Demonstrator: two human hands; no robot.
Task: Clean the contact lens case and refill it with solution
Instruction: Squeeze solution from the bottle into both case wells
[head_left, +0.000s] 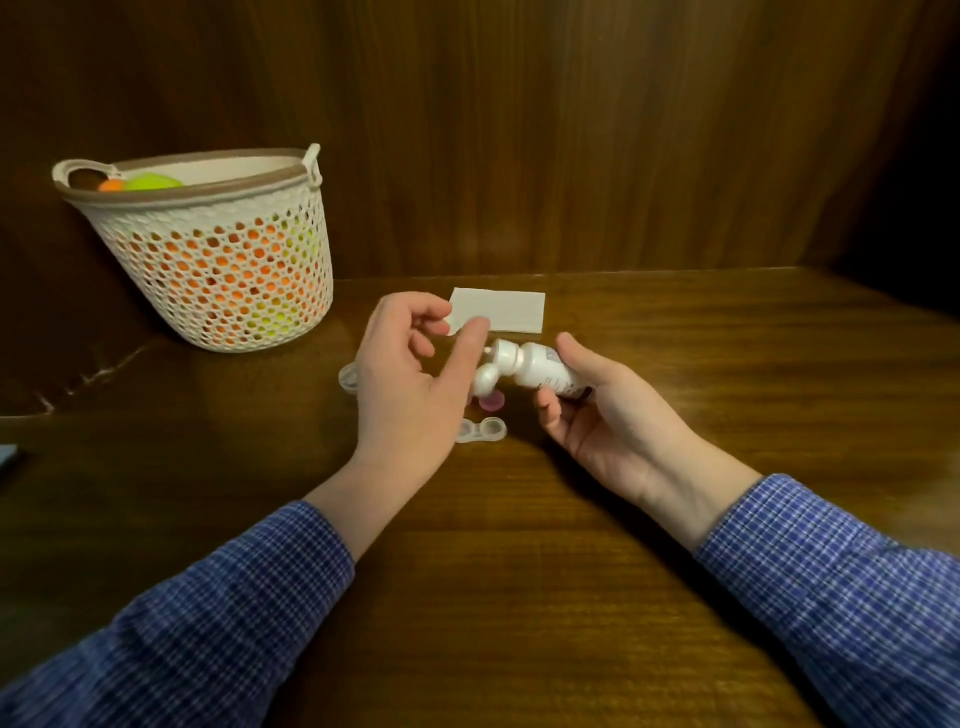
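Bottle (540, 371) gripped in right hand (597, 415), tipped on its side, nozzle end pointing left toward left hand (410, 384); thumb along the top of the bottle, fingers curled under it, palm turned up. Flip cap (485, 382) hanging open below the nozzle. Left hand just left of the bottle, palm facing right, thumb up beside the nozzle, fingers loosely curled and gripping nothing visible; contact between thumb and nozzle not clear. Both forearms in blue checked sleeves (223, 613), reaching in from the near edge and converging on the bottle.

Case (483, 429) flat on table (675, 519), just below the bottle and between the two hands, both wells uncovered, touched by neither hand. Pink lid (492, 401) on the table between bottle and case. Clear lid (349, 375) left of the bottle, partly hidden behind the left hand. Tissue (501, 310) folded, flat, just beyond the bottle, its near-left corner behind the left fingertips. Basket (223, 249) well left of the bottle, against the wooden back wall, orange and green things inside.
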